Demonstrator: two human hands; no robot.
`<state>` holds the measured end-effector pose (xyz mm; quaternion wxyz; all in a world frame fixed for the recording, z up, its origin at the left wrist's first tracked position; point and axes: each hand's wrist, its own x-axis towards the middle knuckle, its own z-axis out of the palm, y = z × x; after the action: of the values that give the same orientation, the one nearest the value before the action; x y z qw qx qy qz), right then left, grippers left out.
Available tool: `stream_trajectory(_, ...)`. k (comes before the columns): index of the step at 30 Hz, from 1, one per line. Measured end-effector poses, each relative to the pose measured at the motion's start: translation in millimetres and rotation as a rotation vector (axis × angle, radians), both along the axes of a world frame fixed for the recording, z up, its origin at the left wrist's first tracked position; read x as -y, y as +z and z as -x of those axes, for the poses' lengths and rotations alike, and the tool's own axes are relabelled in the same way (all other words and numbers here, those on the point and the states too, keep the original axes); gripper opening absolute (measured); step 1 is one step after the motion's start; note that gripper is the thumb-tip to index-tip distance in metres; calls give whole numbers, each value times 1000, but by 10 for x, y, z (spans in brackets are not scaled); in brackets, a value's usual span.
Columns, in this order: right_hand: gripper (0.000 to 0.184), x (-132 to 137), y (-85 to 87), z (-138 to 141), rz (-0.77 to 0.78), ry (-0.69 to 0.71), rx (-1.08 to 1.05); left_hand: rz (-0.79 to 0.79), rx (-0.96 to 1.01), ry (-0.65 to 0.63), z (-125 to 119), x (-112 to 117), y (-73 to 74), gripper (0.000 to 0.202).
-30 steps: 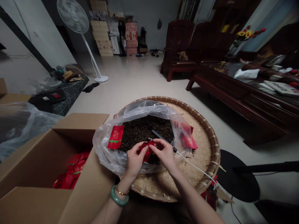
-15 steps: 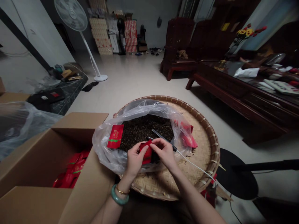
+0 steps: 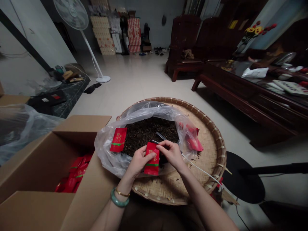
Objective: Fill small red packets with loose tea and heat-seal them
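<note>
Red packet (image 3: 152,168) in grip of left hand (image 3: 138,162) and right hand (image 3: 172,155), dark shreds (image 3: 139,136) inside plastic bag (image 3: 106,157)

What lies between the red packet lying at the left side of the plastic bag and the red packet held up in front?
In the head view, dark dried leaves border the lying packet; then comes the left hand, gripping the held packet.

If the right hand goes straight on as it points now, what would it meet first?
Most likely the held red packet, whose top edge the right hand seems to touch; beyond it, the dark loose material, though depth is unclear.
</note>
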<state>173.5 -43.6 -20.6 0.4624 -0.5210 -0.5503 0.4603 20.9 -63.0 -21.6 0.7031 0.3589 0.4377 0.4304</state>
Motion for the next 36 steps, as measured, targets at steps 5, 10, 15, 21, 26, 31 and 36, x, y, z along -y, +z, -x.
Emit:
stream_trajectory(5, 20, -36, -19, -12, 48, 89, -12, 78, -19, -56, 14, 16, 26, 48)
stream_trajectory(10, 29, -103, 158, -30, -85, 272, 284, 16, -119, -154, 23, 14, 58, 33)
stream_trajectory(15, 30, -178, 287, 31, -301, 425, 653, -44, -194, -226, 12, 27, 62, 27)
stream_trajectory(21, 30, -243, 140, 61, -461, 426, 708, 13, -136, -143, -55, 18, 30, 31)
stream_trajectory(26, 28, -283, 139, 50, -397, 440, 626, 124, -52, -97, -105, 13, 14, 37)
stream_trajectory(31, 34, -397, 115, -133, -239, 227, 698, 169, -45, -40, -48, -11, -7, 46)
stream_trajectory(36, 40, -373, -42, -289, -215, 178, 1110, 159, -32, 26, -7, -29, 7, 50)
